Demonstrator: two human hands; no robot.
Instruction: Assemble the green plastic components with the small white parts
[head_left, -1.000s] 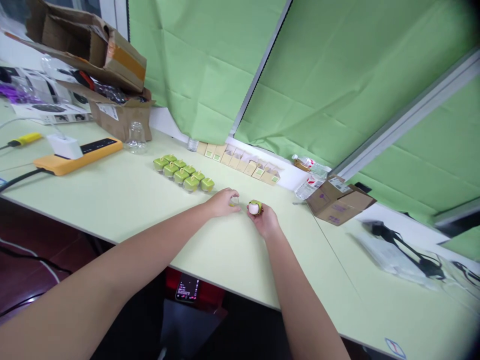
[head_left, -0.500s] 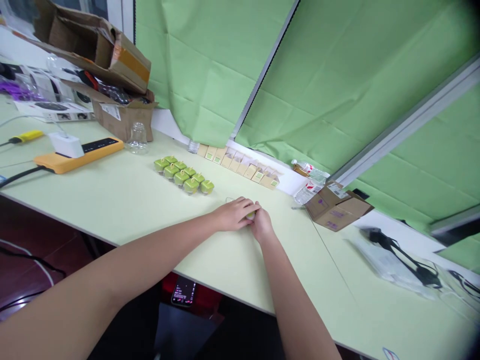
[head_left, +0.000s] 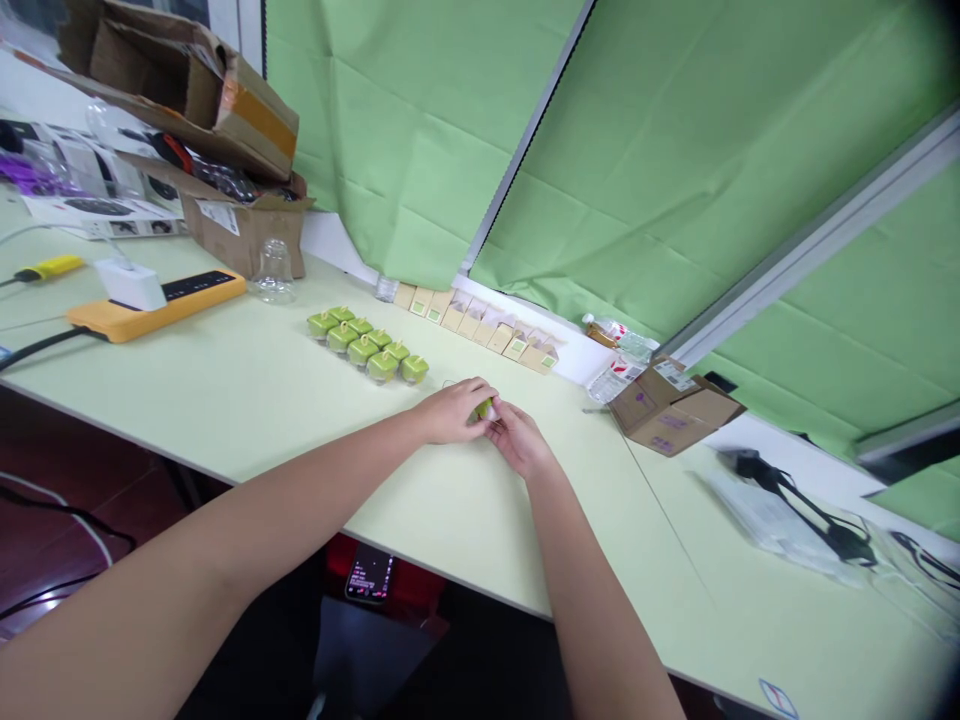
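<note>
My left hand (head_left: pixel 452 411) curls over a small green-topped container (head_left: pixel 485 408) above the table. From the other side, the fingers of my right hand (head_left: pixel 519 440) pinch the same piece, which shows a pale lower part. My fingers cover most of it. Left of my hands, a block of several small clear containers with green lids (head_left: pixel 362 351) stands in close rows, each lid bearing a pale yellow tab or loop.
Small tan boxes (head_left: pixel 472 322) line the wall edge. A cardboard box (head_left: pixel 667 412) and plastic bottles (head_left: pixel 616 378) sit to the right. At left are an orange power strip (head_left: pixel 180 300), a clear jar (head_left: pixel 274 272) and stacked cartons (head_left: pixel 247 235). A phone (head_left: pixel 370 573) lies below the table edge.
Both hands have shifted slightly left and up. My right hand has opened its grip and turned, so more of the green-topped container shows between the fingers.
</note>
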